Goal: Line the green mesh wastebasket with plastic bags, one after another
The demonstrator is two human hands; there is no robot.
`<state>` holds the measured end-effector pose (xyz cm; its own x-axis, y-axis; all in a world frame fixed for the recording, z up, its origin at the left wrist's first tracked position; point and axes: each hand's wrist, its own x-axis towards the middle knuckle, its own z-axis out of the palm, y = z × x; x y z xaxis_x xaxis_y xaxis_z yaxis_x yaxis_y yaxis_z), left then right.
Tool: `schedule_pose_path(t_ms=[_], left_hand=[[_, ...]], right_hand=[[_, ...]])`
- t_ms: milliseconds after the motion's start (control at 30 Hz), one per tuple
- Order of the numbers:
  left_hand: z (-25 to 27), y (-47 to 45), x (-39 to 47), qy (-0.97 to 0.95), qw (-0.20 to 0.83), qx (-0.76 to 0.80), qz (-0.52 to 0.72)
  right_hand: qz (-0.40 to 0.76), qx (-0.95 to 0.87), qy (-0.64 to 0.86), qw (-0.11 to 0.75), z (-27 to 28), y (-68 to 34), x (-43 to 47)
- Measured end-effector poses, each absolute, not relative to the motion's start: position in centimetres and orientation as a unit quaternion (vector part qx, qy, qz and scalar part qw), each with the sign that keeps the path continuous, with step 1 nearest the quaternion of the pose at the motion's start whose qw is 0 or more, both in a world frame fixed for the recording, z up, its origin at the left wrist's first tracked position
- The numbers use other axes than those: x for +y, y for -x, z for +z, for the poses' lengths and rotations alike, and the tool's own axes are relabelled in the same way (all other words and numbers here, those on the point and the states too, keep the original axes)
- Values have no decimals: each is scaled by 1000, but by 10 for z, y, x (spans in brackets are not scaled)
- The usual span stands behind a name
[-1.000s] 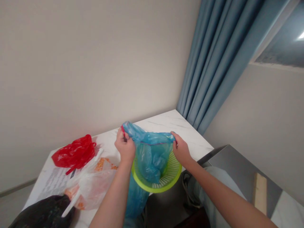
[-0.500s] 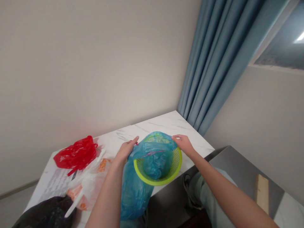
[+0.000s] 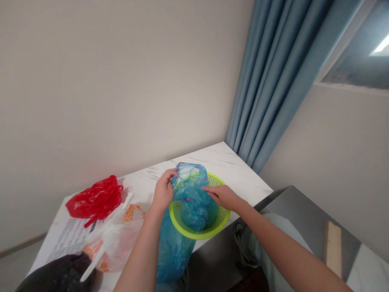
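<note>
Blue bag (image 3: 196,213) partly in basket (image 3: 199,235), btwn hands (image 3: 164,190) (image 3: 226,197), L pinching edge – R grip unclear

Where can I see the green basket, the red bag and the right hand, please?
Green basket (image 3: 199,235), head view: front rim.
Red bag (image 3: 95,198), head view: crumpled middle.
Right hand (image 3: 226,196), head view: back of the hand.

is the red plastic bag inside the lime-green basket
No, the red plastic bag lies on the marbled white tabletop, apart from the lime-green basket, which has a blue plastic bag in it.
</note>
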<state>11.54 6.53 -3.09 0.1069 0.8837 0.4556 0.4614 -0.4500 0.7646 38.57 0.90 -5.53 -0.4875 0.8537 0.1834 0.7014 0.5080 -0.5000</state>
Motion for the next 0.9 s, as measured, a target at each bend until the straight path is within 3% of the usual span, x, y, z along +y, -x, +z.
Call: schedule_pose_path(t_ms=[133, 267, 400, 500, 633, 900], left_hand=[[-29, -114, 60, -648, 177, 508, 539], [-30, -98, 70, -460, 144, 572, 664], [-33, -78, 85, -229, 279, 541, 760], [-34, -68, 86, -154, 421, 442, 777], [-28, -67, 79, -106, 570, 322, 748], [-7, -84, 67, -194, 637, 304, 682]], right_hand=[[202, -820, 474, 249, -48, -385, 7], [169, -715, 571, 367, -46, -393, 10], [203, -575, 633, 478, -50, -414, 21], [395, -435, 576, 569, -50, -432, 30], [604, -249, 385, 652, -40, -450, 36], [675, -90, 272, 680, -24, -452, 33]])
